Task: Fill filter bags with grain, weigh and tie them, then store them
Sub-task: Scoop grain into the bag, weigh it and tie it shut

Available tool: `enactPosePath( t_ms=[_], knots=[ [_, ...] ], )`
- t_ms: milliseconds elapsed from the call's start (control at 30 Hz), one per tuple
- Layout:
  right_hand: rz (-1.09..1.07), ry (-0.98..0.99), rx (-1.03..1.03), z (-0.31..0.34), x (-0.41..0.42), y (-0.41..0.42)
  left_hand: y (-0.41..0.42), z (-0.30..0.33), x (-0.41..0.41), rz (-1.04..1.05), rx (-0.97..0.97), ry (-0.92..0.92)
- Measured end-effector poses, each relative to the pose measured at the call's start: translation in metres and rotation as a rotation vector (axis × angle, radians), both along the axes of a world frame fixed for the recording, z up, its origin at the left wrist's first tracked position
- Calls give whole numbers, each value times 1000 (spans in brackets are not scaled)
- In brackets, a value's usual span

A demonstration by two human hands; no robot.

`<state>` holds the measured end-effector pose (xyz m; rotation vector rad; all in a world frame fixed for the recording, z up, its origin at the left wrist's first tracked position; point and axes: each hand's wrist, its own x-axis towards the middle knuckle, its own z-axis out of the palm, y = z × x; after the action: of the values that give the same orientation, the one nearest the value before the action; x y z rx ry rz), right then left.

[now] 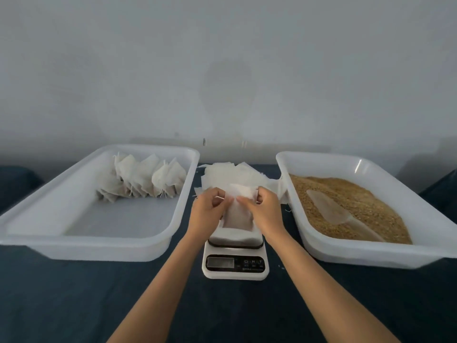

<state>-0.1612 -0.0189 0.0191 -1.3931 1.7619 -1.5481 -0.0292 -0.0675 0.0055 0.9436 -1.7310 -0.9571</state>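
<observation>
Filter bag (238,214) stands on the scale (235,264) between my hands — left hand (207,212) pinches its top edge; right hand (262,211) pinches the other side; long axis runs away from me, probably still untied.

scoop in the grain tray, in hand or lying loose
Lying loose: the scoop rests on the grain; both hands hold the filter bag.

Bare forearms — no sleeves, each hand (210,209) ungloved.
</observation>
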Motion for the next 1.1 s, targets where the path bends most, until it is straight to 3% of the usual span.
enactPosePath(
  t_ms=[367,600,767,1100],
  knots=[
    [8,178,69,-24,1,-19,-17,-29,7,40,19,-181],
    [-3,145,-68,-9,-13,-19,-27,-19,10,62,99,52],
    [-48,129,-160,4,-22,-14,-30,-16,10,87,52,44],
    [-49,105,-122,-6,-29,-8,-33,-24,8,85,33,23]
  ],
)
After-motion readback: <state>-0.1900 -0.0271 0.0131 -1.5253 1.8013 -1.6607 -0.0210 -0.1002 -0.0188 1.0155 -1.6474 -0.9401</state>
